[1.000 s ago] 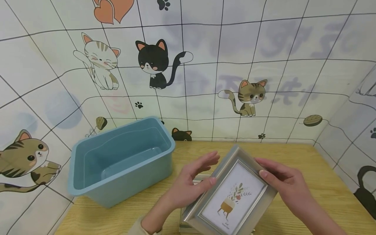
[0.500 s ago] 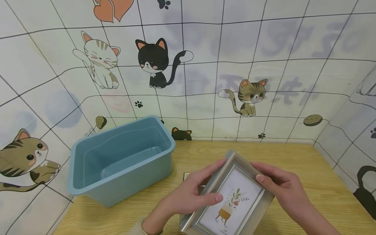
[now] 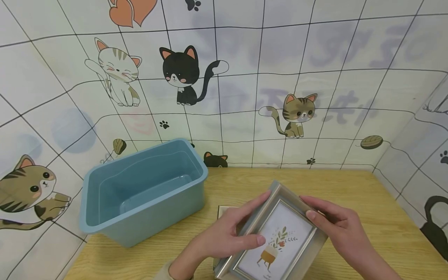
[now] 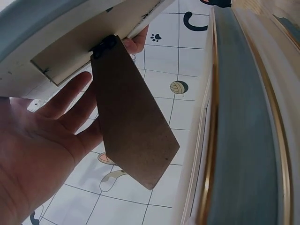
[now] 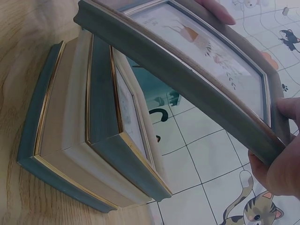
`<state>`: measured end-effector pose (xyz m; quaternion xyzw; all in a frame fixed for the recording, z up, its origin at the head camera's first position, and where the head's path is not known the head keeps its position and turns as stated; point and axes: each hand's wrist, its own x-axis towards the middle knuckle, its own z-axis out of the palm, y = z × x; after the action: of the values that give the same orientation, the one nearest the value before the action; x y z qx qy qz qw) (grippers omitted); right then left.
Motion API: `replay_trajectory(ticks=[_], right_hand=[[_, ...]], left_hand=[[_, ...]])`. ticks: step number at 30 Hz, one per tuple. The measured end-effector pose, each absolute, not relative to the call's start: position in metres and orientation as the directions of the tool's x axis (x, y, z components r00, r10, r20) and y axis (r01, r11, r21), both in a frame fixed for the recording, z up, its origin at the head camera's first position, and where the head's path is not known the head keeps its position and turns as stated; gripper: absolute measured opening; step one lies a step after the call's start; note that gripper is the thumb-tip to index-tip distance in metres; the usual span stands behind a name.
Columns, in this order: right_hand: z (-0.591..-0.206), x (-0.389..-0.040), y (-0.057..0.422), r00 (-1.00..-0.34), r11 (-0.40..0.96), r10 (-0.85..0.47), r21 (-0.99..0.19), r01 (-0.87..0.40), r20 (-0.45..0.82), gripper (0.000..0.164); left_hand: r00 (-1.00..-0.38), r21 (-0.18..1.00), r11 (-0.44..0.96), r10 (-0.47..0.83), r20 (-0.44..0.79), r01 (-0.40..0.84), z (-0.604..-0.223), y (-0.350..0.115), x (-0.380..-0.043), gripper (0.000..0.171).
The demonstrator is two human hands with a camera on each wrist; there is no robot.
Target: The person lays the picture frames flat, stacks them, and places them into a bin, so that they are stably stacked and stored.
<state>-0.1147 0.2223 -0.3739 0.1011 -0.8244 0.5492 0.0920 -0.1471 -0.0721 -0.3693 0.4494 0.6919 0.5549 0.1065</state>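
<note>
A silver-grey picture frame (image 3: 290, 229) with a potted-plant print is held tilted, its front facing up. My left hand (image 3: 227, 233) holds its left side, thumb over the front and fingers behind. My right hand (image 3: 341, 225) grips the upper right side between thumb and fingers. In the left wrist view, a brown easel leg (image 4: 131, 112) hangs out from the frame's back, in front of my left fingers (image 4: 70, 96). Below the held frame is a stack of picture frames (image 5: 105, 93), clearest in the right wrist view and mostly hidden in the head view.
A blue plastic bin (image 3: 164, 210) stands on the left of the wooden table (image 3: 357, 194), with nothing visible inside. Behind the table hangs a cat-patterned grid backdrop (image 3: 241, 124), which also closes in both sides.
My left hand has come in from raised fingers to the frame's left side, its thumb now over the front. The frame has lowered slightly; over the last half second little differs.
</note>
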Motion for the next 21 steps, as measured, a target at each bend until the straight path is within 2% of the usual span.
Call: replay_trajectory(ticks=[9,14,18,21], right_hand=[[-0.373,-0.111,0.223,-0.958,0.402,-0.02,-0.875,-0.271,0.287,0.039],[-0.37,-0.11,0.231,-0.959,0.342,0.045,-0.906,-0.248,0.28,0.04],[-0.369,-0.108,0.235,-0.968,0.301,0.062,-0.929,-0.214,0.243,0.04],[-0.369,-0.108,0.237,-0.972,0.287,0.06,-0.936,-0.202,0.228,0.041]], left_hand=[[-0.561,0.888,-0.03,0.765,0.316,0.459,-0.371,-0.077,-0.147,0.078],[-0.563,0.877,-0.058,0.746,0.355,0.477,-0.375,-0.08,-0.148,0.073],[-0.581,0.889,-0.039,0.744,0.33,0.456,-0.376,-0.081,-0.148,0.072],[-0.571,0.889,-0.033,0.755,0.322,0.457,-0.377,-0.083,-0.149,0.075]])
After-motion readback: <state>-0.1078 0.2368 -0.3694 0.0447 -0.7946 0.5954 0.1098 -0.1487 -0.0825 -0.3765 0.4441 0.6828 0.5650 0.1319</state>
